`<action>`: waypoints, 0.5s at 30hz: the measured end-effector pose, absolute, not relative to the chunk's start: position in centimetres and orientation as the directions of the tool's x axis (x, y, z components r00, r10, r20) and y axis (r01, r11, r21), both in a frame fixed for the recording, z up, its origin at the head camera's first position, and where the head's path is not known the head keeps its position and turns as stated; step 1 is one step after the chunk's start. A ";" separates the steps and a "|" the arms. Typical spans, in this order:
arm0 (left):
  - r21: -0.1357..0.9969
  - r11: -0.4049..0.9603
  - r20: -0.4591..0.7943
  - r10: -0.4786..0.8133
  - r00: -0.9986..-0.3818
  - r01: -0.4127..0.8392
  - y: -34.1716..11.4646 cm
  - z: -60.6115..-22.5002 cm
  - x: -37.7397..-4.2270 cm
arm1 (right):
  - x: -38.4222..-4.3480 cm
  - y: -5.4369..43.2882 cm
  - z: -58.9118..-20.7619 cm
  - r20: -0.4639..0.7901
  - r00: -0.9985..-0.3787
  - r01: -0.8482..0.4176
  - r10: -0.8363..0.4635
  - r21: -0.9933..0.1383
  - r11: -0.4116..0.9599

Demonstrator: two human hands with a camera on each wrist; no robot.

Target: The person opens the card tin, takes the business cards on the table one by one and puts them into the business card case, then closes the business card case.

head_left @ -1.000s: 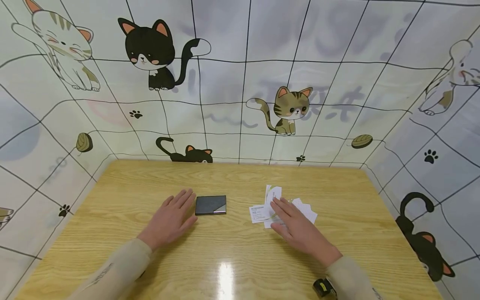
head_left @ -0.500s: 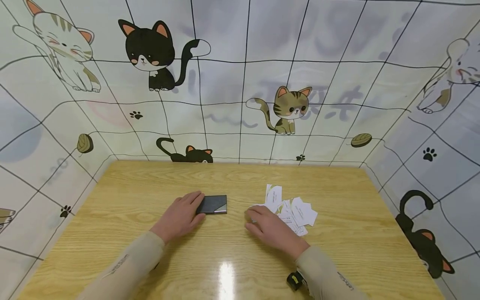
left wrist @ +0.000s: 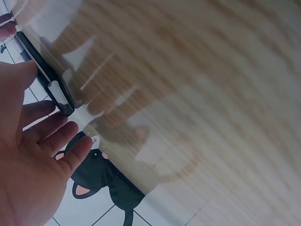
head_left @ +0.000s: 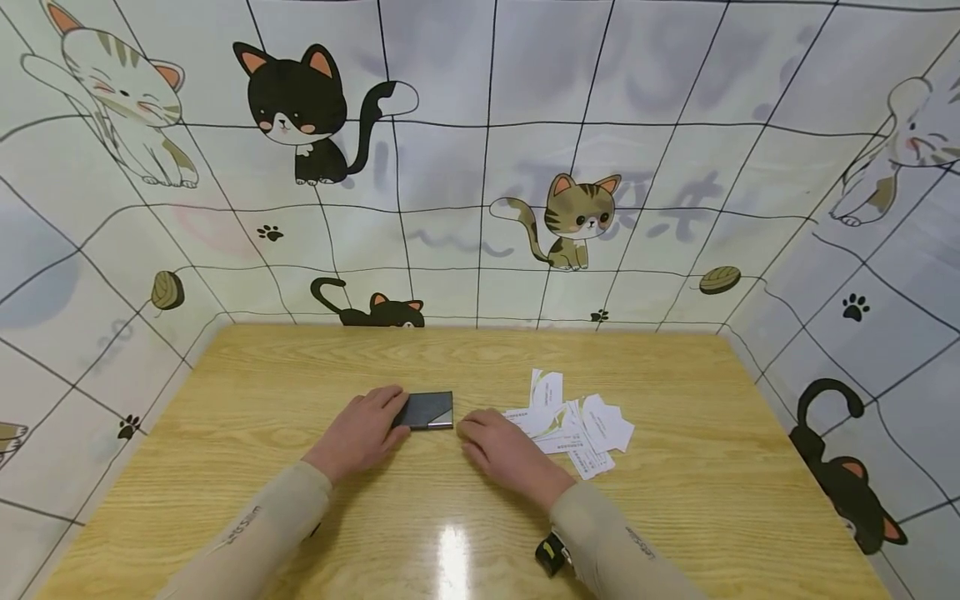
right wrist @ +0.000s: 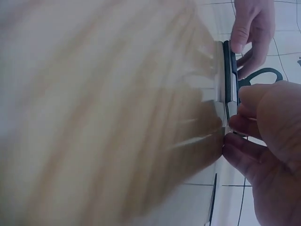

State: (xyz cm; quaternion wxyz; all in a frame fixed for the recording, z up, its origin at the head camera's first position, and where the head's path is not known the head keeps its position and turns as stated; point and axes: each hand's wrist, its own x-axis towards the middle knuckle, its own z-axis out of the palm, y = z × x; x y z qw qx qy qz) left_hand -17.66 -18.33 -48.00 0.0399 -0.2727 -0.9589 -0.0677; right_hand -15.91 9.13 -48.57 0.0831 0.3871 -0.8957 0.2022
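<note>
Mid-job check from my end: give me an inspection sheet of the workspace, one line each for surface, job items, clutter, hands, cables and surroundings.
Surface: wood-grain table, glossy, with a bright reflection near the front.
Job items: dark card case on the table; loose white cards overlapping to its right.
Clutter: black object with a yellow mark by the right sleeve; what it is cannot be told.
Left hand: grips the case's left end.
Right hand: fingers bent, beside the case's right end; whether it holds anything is unclear.
Cables: nothing seen.
Surroundings: white backdrop with grid lines and cartoon cats.
</note>
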 end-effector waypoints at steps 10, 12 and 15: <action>0.082 0.840 0.109 0.527 -0.843 0.536 -18.4 -48.1 -17.7 | -17.2 7.2 -48.6 0.360 -0.707 -0.706 -0.609 -0.304 0.640; 0.079 0.837 0.109 0.533 -0.839 0.542 -18.4 -48.0 -17.7 | -17.3 7.0 -48.7 0.371 -0.709 -0.703 -0.600 -0.300 0.645; 0.076 0.831 0.115 0.542 -0.833 0.551 -18.3 -48.0 -17.8 | -17.4 6.7 -48.8 0.396 -0.708 -0.699 -0.584 -0.276 0.660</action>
